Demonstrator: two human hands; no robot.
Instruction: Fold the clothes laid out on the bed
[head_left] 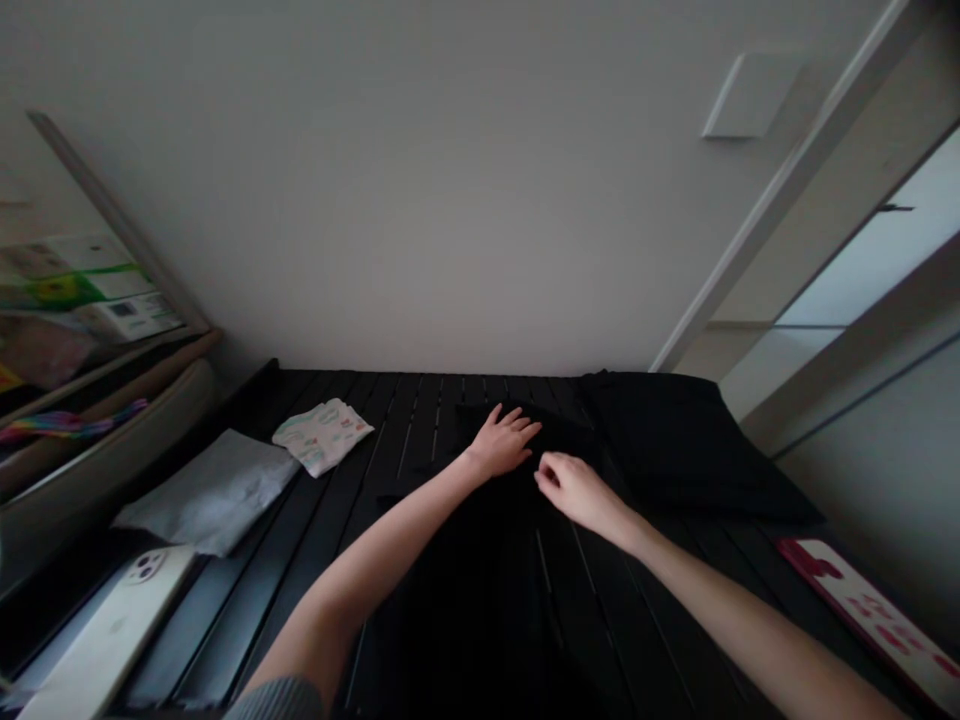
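A black garment (472, 610), very dark and hard to separate from the slats, lies in the middle under my hands. My left hand (504, 440) rests on its far part, palm down, fingers spread. Just to the right and slightly nearer, my right hand (568, 482) is closed, thumb against curled fingers. Whatever it may pinch is lost in the dark. To the right lies a folded black cloth (667, 435). On the left are a small folded white printed cloth (322, 435) and a folded grey cloth (217, 490).
Everything lies on a black slatted surface (390, 425) against a pale wall (450, 200). A white phone (112, 630) is at the near left, a red-and-white printed box or board (870, 610) at the right. Beyond the left edge stands a fabric bin (112, 450) with packages (127, 315) behind it.
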